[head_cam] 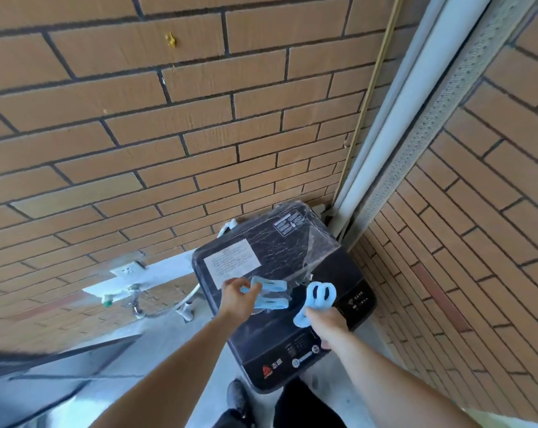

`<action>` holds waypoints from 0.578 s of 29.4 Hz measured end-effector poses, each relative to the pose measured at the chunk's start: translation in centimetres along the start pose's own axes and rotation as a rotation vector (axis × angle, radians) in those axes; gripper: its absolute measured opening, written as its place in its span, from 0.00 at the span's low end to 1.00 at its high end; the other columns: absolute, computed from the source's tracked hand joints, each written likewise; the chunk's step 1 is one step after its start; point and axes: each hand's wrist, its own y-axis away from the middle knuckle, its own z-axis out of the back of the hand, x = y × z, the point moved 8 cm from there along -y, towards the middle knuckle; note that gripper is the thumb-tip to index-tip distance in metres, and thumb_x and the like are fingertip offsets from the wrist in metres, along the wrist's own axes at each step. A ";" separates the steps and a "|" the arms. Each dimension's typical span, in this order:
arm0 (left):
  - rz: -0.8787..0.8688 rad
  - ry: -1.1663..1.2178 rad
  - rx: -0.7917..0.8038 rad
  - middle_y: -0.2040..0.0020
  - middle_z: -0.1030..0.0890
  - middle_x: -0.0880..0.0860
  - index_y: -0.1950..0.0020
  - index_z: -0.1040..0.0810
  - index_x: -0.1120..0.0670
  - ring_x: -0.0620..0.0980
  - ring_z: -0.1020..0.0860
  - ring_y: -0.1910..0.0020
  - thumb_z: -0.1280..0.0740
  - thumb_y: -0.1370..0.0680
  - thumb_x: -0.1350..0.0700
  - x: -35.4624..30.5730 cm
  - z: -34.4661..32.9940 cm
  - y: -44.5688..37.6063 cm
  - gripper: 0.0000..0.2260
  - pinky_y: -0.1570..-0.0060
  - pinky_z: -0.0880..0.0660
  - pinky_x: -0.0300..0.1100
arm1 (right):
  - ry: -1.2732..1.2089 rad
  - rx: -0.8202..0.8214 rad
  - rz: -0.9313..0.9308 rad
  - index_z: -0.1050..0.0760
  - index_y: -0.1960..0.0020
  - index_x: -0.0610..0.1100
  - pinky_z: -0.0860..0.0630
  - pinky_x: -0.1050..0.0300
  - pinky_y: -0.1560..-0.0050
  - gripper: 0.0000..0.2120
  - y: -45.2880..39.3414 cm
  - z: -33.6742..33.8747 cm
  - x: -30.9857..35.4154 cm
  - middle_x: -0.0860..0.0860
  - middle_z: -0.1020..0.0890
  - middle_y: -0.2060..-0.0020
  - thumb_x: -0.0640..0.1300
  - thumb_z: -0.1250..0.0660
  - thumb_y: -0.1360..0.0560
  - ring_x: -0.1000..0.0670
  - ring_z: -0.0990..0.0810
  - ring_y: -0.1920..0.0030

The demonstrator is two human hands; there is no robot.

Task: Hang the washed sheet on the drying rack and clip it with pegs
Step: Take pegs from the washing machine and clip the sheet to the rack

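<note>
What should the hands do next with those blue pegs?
Probably close the left hand on the two pegs lying on the washer and lift them. Its fingers are just touching them, and the right hand already holds other pegs.
</note>
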 end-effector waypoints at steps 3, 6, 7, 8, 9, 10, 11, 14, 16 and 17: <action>0.056 0.120 -0.036 0.42 0.20 0.60 0.47 0.19 0.58 0.52 0.16 0.58 0.30 0.20 0.46 -0.1 1.8 1.0 0.15 0.73 0.26 0.34 | 0.095 -0.002 0.120 0.27 0.37 0.44 0.23 0.55 0.52 0.25 -0.1 1.2 2.4 0.49 0.19 0.48 0.56 0.30 0.28 0.47 0.19 0.52; 0.085 0.210 -0.099 0.49 0.17 0.58 0.46 0.25 0.57 0.55 0.16 0.60 0.26 0.23 0.48 -0.6 3.7 2.0 0.15 0.72 0.24 0.39 | 0.215 0.048 0.280 0.30 0.38 0.43 0.27 0.55 0.57 0.24 0.0 1.5 6.7 0.49 0.20 0.46 0.53 0.28 0.28 0.48 0.20 0.52; 0.080 0.211 -0.124 0.50 0.18 0.56 0.45 0.27 0.55 0.53 0.17 0.61 0.26 0.23 0.49 -0.9 4.3 2.3 0.16 0.72 0.24 0.38 | 0.230 0.062 0.319 0.31 0.39 0.44 0.27 0.55 0.56 0.24 -0.1 1.6 7.9 0.49 0.21 0.46 0.53 0.28 0.28 0.48 0.20 0.51; 0.071 0.223 -0.186 0.49 0.20 0.54 0.44 0.29 0.54 0.52 0.18 0.61 0.25 0.23 0.49 -1.1 5.2 2.7 0.17 0.71 0.23 0.37 | 0.260 0.093 0.385 0.32 0.40 0.45 0.27 0.55 0.55 0.23 0.0 1.6 10.0 0.49 0.21 0.46 0.54 0.28 0.28 0.48 0.21 0.51; 0.066 0.248 -0.245 0.49 0.21 0.52 0.43 0.30 0.53 0.51 0.17 0.59 0.24 0.24 0.50 -1.0 6.0 3.1 0.18 0.68 0.20 0.40 | 0.297 0.125 0.438 0.32 0.41 0.46 0.27 0.54 0.54 0.22 0.1 1.4 11.5 0.50 0.22 0.46 0.54 0.28 0.28 0.48 0.21 0.51; 0.068 0.280 -0.305 0.49 0.21 0.52 0.44 0.30 0.52 0.52 0.17 0.57 0.23 0.25 0.50 -1.0 6.8 3.7 0.20 0.62 0.17 0.45 | 0.347 0.160 0.487 0.33 0.42 0.46 0.27 0.54 0.55 0.22 0.2 1.1 12.9 0.50 0.22 0.47 0.54 0.27 0.28 0.49 0.21 0.52; 0.075 0.294 -0.360 0.49 0.20 0.52 0.44 0.30 0.52 0.52 0.16 0.56 0.22 0.26 0.50 -0.8 7.6 4.4 0.20 0.57 0.16 0.48 | 0.384 0.184 0.529 0.33 0.43 0.47 0.26 0.54 0.56 0.21 0.2 0.7 14.1 0.50 0.22 0.48 0.54 0.27 0.28 0.49 0.21 0.53; 0.098 0.280 -0.518 0.48 0.22 0.50 0.42 0.31 0.53 0.46 0.20 0.55 0.22 0.26 0.53 -0.8 9.2 7.5 0.21 0.61 0.21 0.33 | 0.484 0.229 0.684 0.31 0.44 0.49 0.25 0.55 0.59 0.20 1.5 0.2 17.8 0.51 0.20 0.51 0.56 0.28 0.29 0.51 0.20 0.57; 0.105 0.264 -0.651 0.47 0.22 0.49 0.41 0.31 0.53 0.47 0.22 0.53 0.22 0.26 0.53 -0.9 10.4 10.1 0.22 0.66 0.26 0.29 | 0.519 0.272 0.779 0.30 0.42 0.50 0.27 0.59 0.63 0.19 2.6 -0.3 19.9 0.53 0.21 0.50 0.56 0.29 0.27 0.53 0.21 0.57; 0.118 0.259 -0.723 0.47 0.22 0.50 0.41 0.31 0.52 0.48 0.22 0.53 0.21 0.26 0.52 -0.5 10.8 11.9 0.22 0.66 0.27 0.30 | 0.538 0.302 0.819 0.30 0.40 0.49 0.30 0.60 0.64 0.20 3.7 -0.8 20.6 0.54 0.22 0.48 0.56 0.29 0.26 0.53 0.21 0.55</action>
